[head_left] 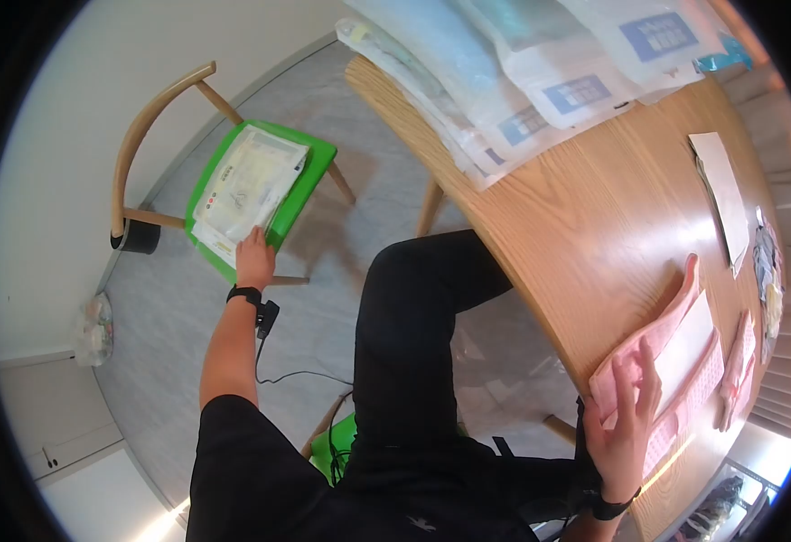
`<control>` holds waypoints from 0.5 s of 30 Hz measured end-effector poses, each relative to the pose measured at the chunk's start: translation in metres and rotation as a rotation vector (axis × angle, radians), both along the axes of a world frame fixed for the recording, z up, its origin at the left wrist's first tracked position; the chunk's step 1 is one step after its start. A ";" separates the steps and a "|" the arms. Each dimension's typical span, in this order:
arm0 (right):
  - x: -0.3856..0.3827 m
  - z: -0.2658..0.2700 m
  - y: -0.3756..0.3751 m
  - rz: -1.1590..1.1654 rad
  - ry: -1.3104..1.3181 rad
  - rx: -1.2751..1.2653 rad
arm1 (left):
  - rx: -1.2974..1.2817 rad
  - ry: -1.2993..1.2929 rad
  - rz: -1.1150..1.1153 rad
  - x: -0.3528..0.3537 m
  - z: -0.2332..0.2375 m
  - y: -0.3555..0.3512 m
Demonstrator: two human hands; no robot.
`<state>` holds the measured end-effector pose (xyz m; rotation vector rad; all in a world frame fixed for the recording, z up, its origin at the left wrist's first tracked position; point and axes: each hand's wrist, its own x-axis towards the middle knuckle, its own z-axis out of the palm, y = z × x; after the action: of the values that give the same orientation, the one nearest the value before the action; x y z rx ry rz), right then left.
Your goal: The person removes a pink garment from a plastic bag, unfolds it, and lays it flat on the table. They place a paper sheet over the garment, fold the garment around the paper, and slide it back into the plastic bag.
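Note:
My left hand (255, 259) reaches down to a green chair seat, its fingers closed on the near edge of a stack of printed clear plastic bags (249, 185). My right hand (626, 425) lies at the table's edge with its fingers stretched out and apart, touching a folded pink garment (621, 370). A white card (687, 343) lies on that pink cloth, beyond my fingertips. Each wrist wears a black band.
Large filled plastic packages (540, 90) with blue labels stand at the far end of the wooden table (585, 217). A white card (720, 190) and another pink cloth (737, 370) lie along its far side. The green chair (309, 185) stands left; a black cable (309, 373) hangs near my leg.

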<state>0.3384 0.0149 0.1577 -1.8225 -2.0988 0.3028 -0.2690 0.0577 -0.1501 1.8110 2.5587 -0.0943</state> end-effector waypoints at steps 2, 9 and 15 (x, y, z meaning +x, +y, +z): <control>0.006 0.001 0.006 0.124 -0.087 0.034 | 0.085 0.051 -0.015 0.000 0.009 0.003; 0.028 0.016 -0.002 0.192 -0.130 0.249 | 0.501 0.130 -0.021 0.016 0.119 0.005; 0.078 0.014 -0.042 -0.207 -0.089 0.310 | 0.501 -0.327 0.165 -0.001 0.220 -0.036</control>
<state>0.4168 -0.0269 0.1716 -1.8680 -1.8653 -0.1507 -0.2704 0.0214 0.0700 1.5423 2.6201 0.8384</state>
